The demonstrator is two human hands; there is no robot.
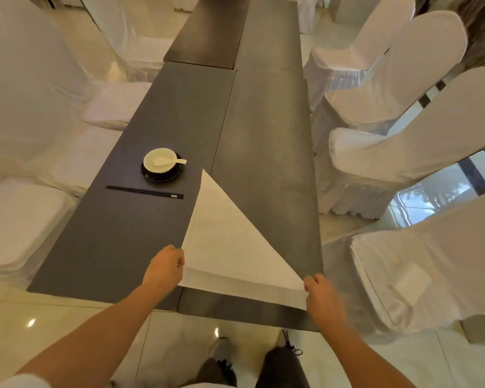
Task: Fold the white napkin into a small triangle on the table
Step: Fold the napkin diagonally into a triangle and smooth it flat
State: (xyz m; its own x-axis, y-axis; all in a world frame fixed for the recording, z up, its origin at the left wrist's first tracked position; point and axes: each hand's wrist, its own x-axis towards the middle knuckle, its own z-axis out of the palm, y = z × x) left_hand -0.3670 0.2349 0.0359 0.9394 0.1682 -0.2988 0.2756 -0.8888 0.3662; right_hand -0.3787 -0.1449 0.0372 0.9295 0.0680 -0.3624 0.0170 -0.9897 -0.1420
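Observation:
The white napkin (224, 242) lies flat on the grey table (266, 141) as one large triangle, its far tip pointing away near the bowl. Its long near edge runs along the table's front edge. My left hand (165, 266) pinches the napkin's near left corner between thumb and fingers. My right hand (324, 298) grips the near right corner, which hangs slightly past the table's front edge.
A white bowl with a spoon (160, 161) sits on a black saucer (163, 175) left of the napkin's tip. Black chopsticks (144, 192) lie just in front of it. White-covered chairs (398, 161) line both sides of the table.

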